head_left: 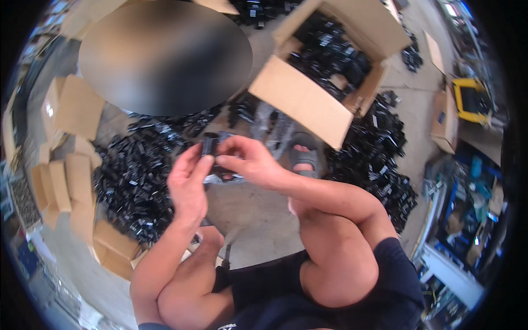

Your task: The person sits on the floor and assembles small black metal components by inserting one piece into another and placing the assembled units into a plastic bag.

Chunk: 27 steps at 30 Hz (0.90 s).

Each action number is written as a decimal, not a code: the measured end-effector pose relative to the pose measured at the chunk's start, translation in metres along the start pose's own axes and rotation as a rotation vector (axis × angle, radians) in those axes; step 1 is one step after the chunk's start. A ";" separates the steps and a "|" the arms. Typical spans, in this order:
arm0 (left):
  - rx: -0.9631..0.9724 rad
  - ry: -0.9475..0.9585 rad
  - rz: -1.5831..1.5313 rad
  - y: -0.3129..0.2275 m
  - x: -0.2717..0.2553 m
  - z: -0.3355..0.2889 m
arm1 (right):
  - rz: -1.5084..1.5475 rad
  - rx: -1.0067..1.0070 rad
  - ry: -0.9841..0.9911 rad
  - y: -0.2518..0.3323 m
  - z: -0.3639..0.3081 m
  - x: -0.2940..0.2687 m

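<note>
In front of me, my left hand [187,173] pinches a small, glossy black part [209,145] between thumb and fingers. My right hand [252,160] is closed too, its thumb and fingertips at the right side of the same part. What kind of part this is does not show. Beneath my hands lies clear plastic wrapping [235,179], largely covered by them. To the left spreads a large heap of similar small black parts [135,179], and another heap [379,159] lies on the right past my foot.
An open cardboard box [300,91] full of black parts stands ahead to the right. Flattened cardboard [80,181] lies at left. On the right are a yellow frame [457,102] and a blue crate [446,204] of mixed items. A blurred oval hides the upper left.
</note>
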<state>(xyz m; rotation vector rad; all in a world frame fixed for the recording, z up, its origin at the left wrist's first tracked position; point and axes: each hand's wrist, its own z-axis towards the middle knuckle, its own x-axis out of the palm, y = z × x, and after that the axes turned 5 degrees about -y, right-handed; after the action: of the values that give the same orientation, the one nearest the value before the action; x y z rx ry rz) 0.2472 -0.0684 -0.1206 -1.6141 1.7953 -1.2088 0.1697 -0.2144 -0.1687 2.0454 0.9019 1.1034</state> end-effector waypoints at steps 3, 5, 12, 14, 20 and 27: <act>0.054 0.021 0.019 -0.001 -0.005 -0.002 | -0.050 0.036 0.007 0.011 -0.001 0.004; 0.077 -0.033 0.014 -0.003 0.004 -0.005 | -0.190 -0.006 -0.009 0.014 0.000 0.001; 0.155 -0.016 0.135 0.001 -0.004 -0.002 | -0.337 -0.078 -0.070 0.026 -0.009 0.005; 0.162 -0.019 0.131 0.001 -0.003 -0.002 | -0.300 -0.059 -0.067 0.026 -0.009 0.005; 0.170 -0.016 0.144 0.003 -0.002 -0.002 | -0.389 -0.142 -0.107 0.024 -0.008 0.003; 0.133 -0.021 0.074 0.001 -0.003 -0.003 | -0.410 -0.242 -0.125 0.020 -0.007 0.004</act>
<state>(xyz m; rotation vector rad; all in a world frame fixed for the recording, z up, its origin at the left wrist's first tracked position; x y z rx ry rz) 0.2445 -0.0648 -0.1202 -1.4681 1.7086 -1.2445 0.1706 -0.2209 -0.1484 1.6205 1.0132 0.8080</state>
